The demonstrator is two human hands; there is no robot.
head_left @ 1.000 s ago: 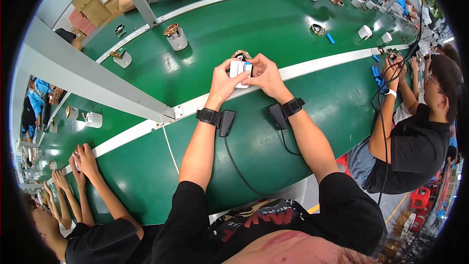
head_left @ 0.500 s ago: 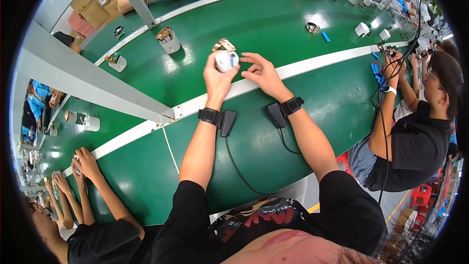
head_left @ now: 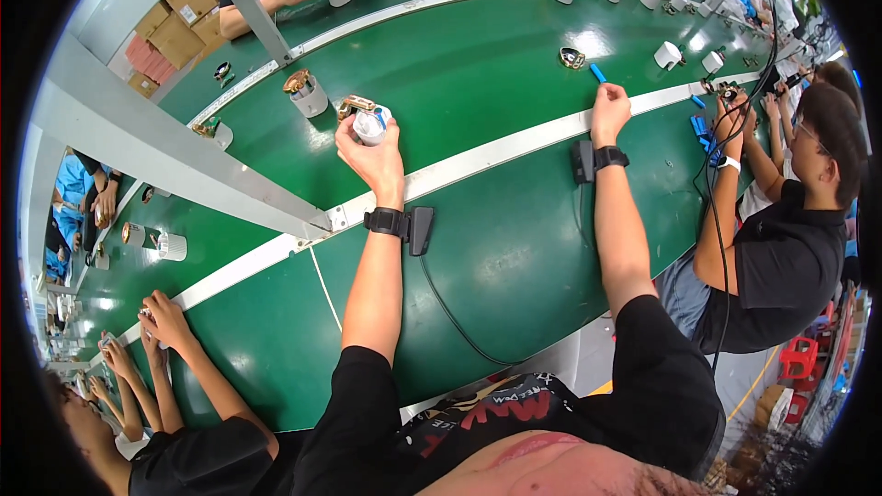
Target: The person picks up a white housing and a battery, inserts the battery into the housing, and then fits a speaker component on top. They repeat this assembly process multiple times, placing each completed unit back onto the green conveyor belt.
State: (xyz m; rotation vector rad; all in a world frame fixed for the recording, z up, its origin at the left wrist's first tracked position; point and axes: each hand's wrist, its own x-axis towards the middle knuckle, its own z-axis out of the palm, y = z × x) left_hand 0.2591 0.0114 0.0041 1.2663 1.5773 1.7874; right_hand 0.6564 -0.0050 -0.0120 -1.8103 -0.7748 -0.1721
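Note:
My left hand [head_left: 375, 154] is closed around a white plastic housing [head_left: 370, 129], held above the green work surface. A gold-and-dark part [head_left: 356, 105] sits at the housing's upper edge, and something blue shows inside. Far to the right, my right hand [head_left: 610, 113] is closed at the near end of a blue cylindrical battery cell [head_left: 597, 73] lying on the surface. Its fingertips are partly hidden. A loose gold ring-shaped part [head_left: 571, 58] lies just left of that cell.
A white rail [head_left: 496, 155] crosses the green table. A grey post [head_left: 184, 142] slants down at left. Two white housings with gold parts [head_left: 310, 98] [head_left: 219, 135] stand beyond my left hand. Co-workers sit on both sides; cables [head_left: 721, 248] hang at right.
My right hand has left the white housing and moved right to the blue battery cell. My left hand, with the housing, has shifted left and slightly nearer. The view has turned a little.

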